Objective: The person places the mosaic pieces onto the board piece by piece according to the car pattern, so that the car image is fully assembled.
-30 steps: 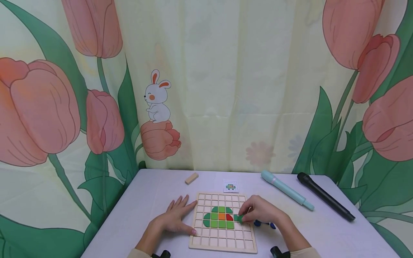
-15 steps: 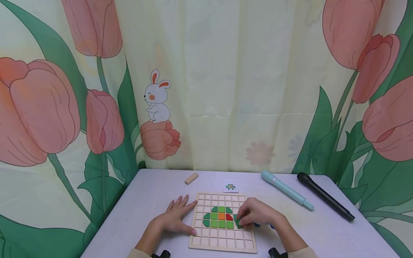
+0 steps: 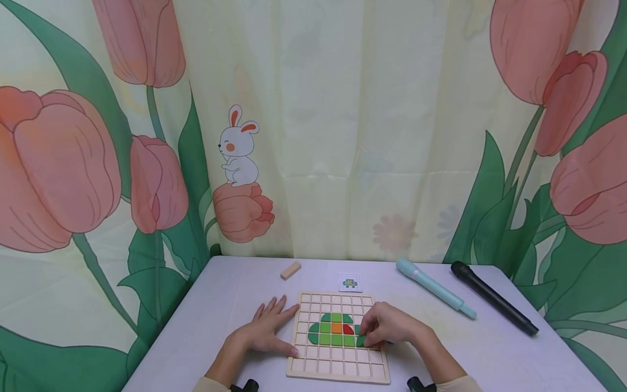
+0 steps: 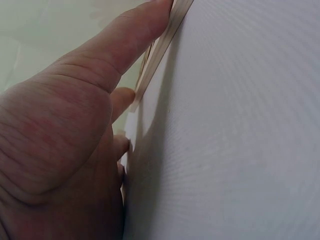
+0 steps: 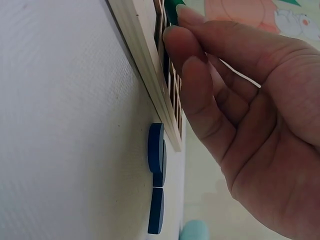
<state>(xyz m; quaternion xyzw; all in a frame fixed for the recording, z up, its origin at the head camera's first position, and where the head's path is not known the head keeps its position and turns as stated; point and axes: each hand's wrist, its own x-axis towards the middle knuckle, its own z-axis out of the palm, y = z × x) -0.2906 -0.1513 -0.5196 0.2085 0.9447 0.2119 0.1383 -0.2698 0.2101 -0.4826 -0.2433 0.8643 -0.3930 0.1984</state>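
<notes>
A wooden grid board (image 3: 338, 369) lies on the table, its middle cells filled with green, orange and red tiles (image 3: 337, 329). My left hand (image 3: 266, 331) is spread flat at the board's left side, thumb and forefinger touching its edge. Over the right part of the grid, my right hand (image 3: 392, 323) pinches a dark green tile (image 5: 172, 11) between thumb and fingertips, right at a cell beside the pattern. The fingers partly hide the tile in the head view. Several dark blue pieces (image 5: 156, 149) lie on the table by the board's right edge.
A small pattern card (image 3: 350, 283) lies behind the board, and a light wooden block (image 3: 291, 271) sits at the back left. A light blue pen-like tube (image 3: 436, 288) and a black stick (image 3: 495, 298) lie at the right. A tulip-printed curtain (image 3: 323, 136) hangs behind the table.
My right hand has moved slightly left and down with the dark green tile, which has gone from tilted to lower at the grid. My left hand has stayed in place.
</notes>
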